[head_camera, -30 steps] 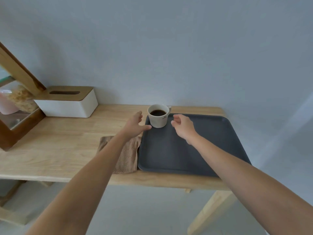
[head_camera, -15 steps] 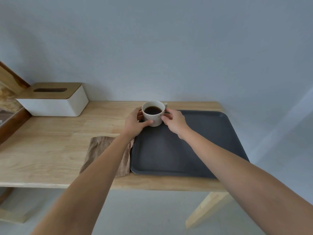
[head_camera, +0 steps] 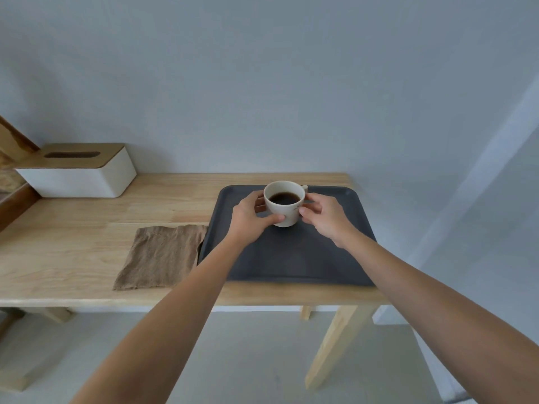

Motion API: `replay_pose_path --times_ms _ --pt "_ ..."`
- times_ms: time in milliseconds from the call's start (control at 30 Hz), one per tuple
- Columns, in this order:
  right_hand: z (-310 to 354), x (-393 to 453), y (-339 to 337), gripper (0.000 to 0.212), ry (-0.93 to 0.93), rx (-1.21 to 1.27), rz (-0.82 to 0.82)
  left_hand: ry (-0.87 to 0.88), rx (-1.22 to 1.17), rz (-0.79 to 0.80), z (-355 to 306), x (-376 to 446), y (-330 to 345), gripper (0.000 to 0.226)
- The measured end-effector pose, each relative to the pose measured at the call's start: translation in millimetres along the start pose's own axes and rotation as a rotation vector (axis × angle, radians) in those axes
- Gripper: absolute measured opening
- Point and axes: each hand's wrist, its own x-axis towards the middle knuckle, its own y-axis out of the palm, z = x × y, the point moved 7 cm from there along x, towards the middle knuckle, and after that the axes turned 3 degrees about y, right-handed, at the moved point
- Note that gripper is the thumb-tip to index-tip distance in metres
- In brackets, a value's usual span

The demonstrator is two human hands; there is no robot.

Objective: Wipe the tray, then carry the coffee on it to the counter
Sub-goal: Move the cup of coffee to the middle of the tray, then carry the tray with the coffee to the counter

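Observation:
A white cup of dark coffee (head_camera: 284, 204) is over the far middle of the dark grey tray (head_camera: 291, 258), which lies at the right end of the wooden table (head_camera: 116, 211). My left hand (head_camera: 248, 217) grips the cup's left side, thumb at its lower edge. My right hand (head_camera: 325, 214) holds the cup's right side, near the handle. Whether the cup's base touches the tray I cannot tell. A brown cloth (head_camera: 163, 255) lies flat on the table, touching the tray's left edge.
A white tissue box with a wooden lid (head_camera: 78, 170) stands at the table's back left. A wooden frame (head_camera: 11, 182) leans at the far left edge. A plain wall rises right behind the table. The table's front edge and a leg (head_camera: 332, 345) are below the tray.
Both hands closed around the cup at the tray's far left corner, then carried it right, to over the tray's far middle. The cloth is now uncovered by my left arm.

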Motion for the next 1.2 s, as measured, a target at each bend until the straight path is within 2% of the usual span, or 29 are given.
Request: replay_pose_path --times_ms 433,533,633,733,800,867,933,1033,1200 --pt "-15.4 -21.9 -7.3 0.037 0.009 0.011 0.014 -0.075 0.057 -0.009 -7.8 -31.1 18.9 0.071" --pt "-12.7 -25.1 -8.8 0.039 0.008 -0.034 0.025 -0.07 0.08 0.044 -9.0 -31.3 20.6 0.075" --pt "-9.7 -30.0 -26.0 0.043 -0.034 -0.236 -0.072 -0.04 0.214 0.132 -6.6 -27.5 11.0 0.086" --pt "-21.2 -33.1 -57.5 0.043 -0.066 -0.562 -0.239 0.023 0.428 0.053 6.3 -20.1 -25.6 0.078" --pt "-43.1 -35.5 -76.9 0.045 0.039 -0.743 -0.27 -0.045 0.548 -0.012 27.3 -16.5 -53.8 0.065" --pt "-64.6 -40.1 -89.9 0.047 0.175 -0.828 -0.245 -0.175 0.672 -0.003 50.9 -15.7 -69.8 0.057" --pt "-77.5 -43.1 -93.1 0.049 0.253 -0.808 -0.2 -0.219 0.798 0.04 63.3 -14.9 -70.7 0.05" --pt "-78.2 -44.7 -86.6 0.048 0.231 -0.653 -0.139 -0.169 0.891 0.043 62.2 -10.9 -62.5 0.043" --pt "-74.7 -56.2 -87.3 0.048 0.239 -0.524 -0.195 -0.138 0.839 0.051 63.9 -3.7 -54.1 0.04"
